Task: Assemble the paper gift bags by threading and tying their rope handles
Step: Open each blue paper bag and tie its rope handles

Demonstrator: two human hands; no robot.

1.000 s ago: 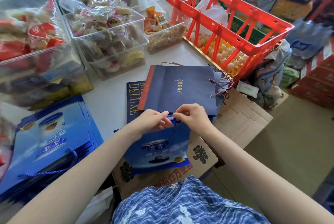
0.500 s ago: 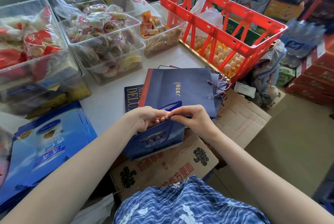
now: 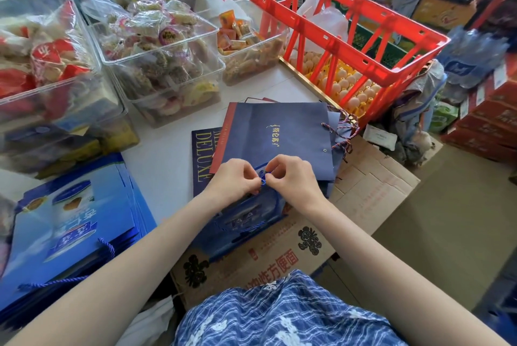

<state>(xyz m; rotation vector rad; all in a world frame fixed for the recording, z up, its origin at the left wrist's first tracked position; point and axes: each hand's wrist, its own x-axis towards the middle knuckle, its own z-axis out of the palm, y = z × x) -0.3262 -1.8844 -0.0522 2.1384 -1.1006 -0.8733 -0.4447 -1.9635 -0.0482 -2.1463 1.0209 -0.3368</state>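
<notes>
Hands (image 3: 237, 178) (image 3: 291, 178) pinch blue rope (image 3: 263, 181) (above gift bag (image 3: 246, 220))

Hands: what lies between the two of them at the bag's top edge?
In the head view, a short blue rope spans the gap, pinched by left hand and right hand, above the bag.

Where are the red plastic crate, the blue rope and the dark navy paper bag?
red plastic crate (image 3: 436, 41): head view, right rim corner.
blue rope (image 3: 263, 181): head view, pinched bit between both hands.
dark navy paper bag (image 3: 279, 122): head view, flat front.

Both hands, L (image 3: 233, 178) & R (image 3: 292, 178), fingers curled, pinching, tips touching.
</notes>
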